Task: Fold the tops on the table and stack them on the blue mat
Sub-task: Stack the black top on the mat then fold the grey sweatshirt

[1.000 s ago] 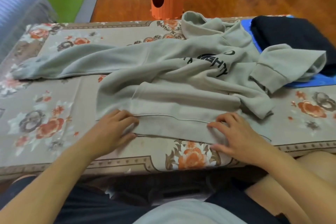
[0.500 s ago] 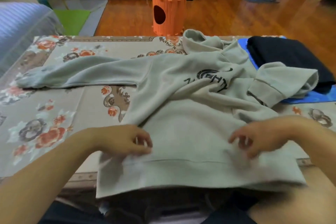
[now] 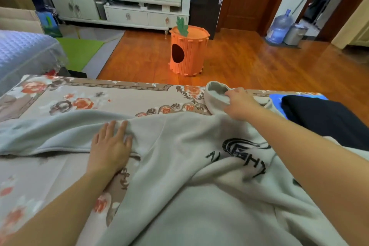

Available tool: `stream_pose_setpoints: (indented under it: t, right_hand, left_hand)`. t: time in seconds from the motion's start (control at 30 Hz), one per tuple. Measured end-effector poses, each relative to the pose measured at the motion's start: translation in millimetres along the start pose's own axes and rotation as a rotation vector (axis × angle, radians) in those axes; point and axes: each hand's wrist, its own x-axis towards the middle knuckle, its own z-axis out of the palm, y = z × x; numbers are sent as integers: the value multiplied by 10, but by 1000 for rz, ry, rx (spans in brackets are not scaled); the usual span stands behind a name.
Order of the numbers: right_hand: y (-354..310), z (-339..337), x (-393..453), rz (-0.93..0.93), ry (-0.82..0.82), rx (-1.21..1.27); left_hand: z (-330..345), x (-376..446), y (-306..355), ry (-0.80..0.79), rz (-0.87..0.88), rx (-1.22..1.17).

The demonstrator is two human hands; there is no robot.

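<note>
Nearest, spread across the counter (image 3: 65, 168) with the hem falling off the near edge: grey hoodie (image 3: 199, 195), printed chest up, body wrinkled. Best smoothed flat before any fold, sweeping from the middle outward.

Further out, left hand (image 3: 110, 150) pressed flat, fingers straight, at the root of the left sleeve (image 3: 46, 136). Good anchor; worth keeping weight there so the body does not slide.

Beyond that, right hand (image 3: 238, 105) curled on the edge of the hood (image 3: 216, 93) near the far rim. Judged step: straightening the hood. Pull gently away and lay it flat, centred on the neckline, without dragging it onto the mat.

Farthest right, blue mat (image 3: 276, 99) already carrying a folded dark top (image 3: 323, 120); stacking room to be kept free there.
</note>
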Motion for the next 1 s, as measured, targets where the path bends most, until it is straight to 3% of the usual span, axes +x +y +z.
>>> stream_pose_setpoints:
  t: [0.2, 0.3, 0.43, 0.5, 0.6, 0.67, 0.73, 0.8, 0.93, 1.0]
  right_hand:
    - [144, 355, 819, 173, -174, -40]
    - [203, 459, 881, 296, -126, 100]
    - [110, 239, 821, 199, -103, -1]
    - [-10, 22, 745, 167, 73, 27]
    - [-216, -447, 512, 192, 496, 408]
    - [-290, -717, 423, 196, 652, 604]
    - [-313, -841, 409, 189, 638, 605]
    - [-378, -866, 371, 164, 581, 526]
    - [-664, -666, 307, 90, 474, 384]
    - [-816, -586, 341, 49, 484, 305]
  left_hand:
    - [127, 24, -131, 33, -12, 42]
    - [155, 19, -111, 37, -1, 49]
    - [125, 27, -74, 58, 10, 30]
    - [84, -6, -63, 47, -4, 12]
    - [-27, -56, -11, -13, -28, 39]
    - [-217, 29, 8, -33, -22, 40]
    - [-493, 297, -155, -4, -32, -10]
    - [-736, 613, -518, -14, -75, 94]
    - [-881, 828, -1206, -243, -220, 290]
    - [-1024, 786, -1456, -129, -290, 335]
